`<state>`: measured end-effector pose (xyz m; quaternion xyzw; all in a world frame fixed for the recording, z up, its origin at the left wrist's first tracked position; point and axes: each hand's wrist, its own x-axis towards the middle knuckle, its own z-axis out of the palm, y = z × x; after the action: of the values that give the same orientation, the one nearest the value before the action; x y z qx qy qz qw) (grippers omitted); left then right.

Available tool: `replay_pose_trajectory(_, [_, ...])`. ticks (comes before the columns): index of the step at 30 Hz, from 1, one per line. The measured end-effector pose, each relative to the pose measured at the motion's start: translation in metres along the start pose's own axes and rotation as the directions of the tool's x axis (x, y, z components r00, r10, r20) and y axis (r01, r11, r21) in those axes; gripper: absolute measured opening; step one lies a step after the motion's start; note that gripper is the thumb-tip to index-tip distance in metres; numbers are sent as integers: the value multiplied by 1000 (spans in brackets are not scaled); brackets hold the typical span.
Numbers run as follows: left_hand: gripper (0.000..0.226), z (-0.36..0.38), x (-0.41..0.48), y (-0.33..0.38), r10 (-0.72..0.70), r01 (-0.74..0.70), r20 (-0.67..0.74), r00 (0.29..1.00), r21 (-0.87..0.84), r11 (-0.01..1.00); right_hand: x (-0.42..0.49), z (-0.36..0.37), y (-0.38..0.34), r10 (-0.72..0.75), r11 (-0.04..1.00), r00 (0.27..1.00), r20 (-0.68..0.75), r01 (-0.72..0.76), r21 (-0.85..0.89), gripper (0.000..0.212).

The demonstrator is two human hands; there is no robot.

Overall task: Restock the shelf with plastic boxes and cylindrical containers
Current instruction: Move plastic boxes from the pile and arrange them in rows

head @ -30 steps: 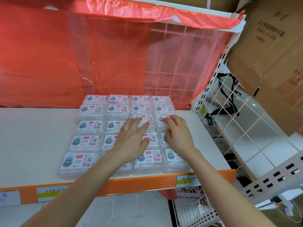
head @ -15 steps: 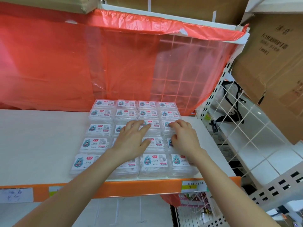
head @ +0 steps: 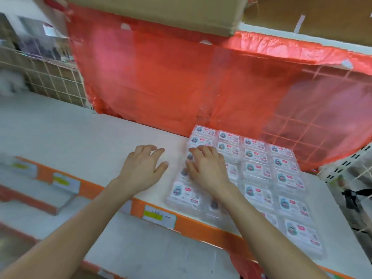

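Since the earlier frames, both hands have shifted leftward across the block of plastic boxes (head: 255, 170). The left hand (head: 143, 168) has left the block and now lies on the bare shelf (head: 80, 137), just beside the block's left edge. The right hand (head: 207, 171) has moved from the block's right columns to its leftmost column.

Left hand: palm down, fingers spread and relaxed, grasping nothing. Right hand: palm down, fingers extended with a slight bend, resting on the lids of the leftmost column near its middle rows; no box is grasped.

The boxes are clear, each with a white printed label, and lie flat in four columns, packed edge to edge. The block's front row reaches the shelf's orange front strip (head: 201, 224).

A price label (head: 159, 215) is fixed to the strip, in front of and left of the block. A red plastic sheet (head: 161, 77) hangs directly behind the block. A cardboard carton (head: 161, 11) sits above the block, and a wire grid (head: 54, 81) stands well to its left.
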<state>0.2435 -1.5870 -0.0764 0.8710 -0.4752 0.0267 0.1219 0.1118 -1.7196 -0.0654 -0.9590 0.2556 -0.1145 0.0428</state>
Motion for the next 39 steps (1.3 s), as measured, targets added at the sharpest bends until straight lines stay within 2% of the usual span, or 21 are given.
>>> replay_pose_trajectory(4, [71,-23,-28,-72,-126,127,-17,992,17,992,30,18,-78,-83,997,995,51,83,10,42])
replay_pose_trajectory(6, [71,-32,-41,-108,-173,173,-22,985,19,985,40,27,-114,-96,995,993,74,94,34,42])
replay_pose_trajectory(10, [58,-49,-71,-188,-236,237,-36,971,22,971,59,46,-196,-146,987,983,112,137,81,41])
replay_pose_trajectory(15, [76,-69,-102,-268,-281,282,-32,959,-2,960,78,70,-285,-181,981,975,127,170,90,40])
replay_pose_trajectory(20, [49,-75,-135,-337,-300,300,-35,953,-27,954,88,92,-358,-219,971,966,138,201,131,40])
replay_pose_trajectory(32, [48,-78,-185,-450,-492,482,-57,869,-129,866,132,135,-483,-412,908,885,218,377,186,41])
replay_pose_trajectory(39, [44,-86,-169,-524,-552,545,-116,826,-91,834,197,163,-550,-490,861,854,174,445,246,39])
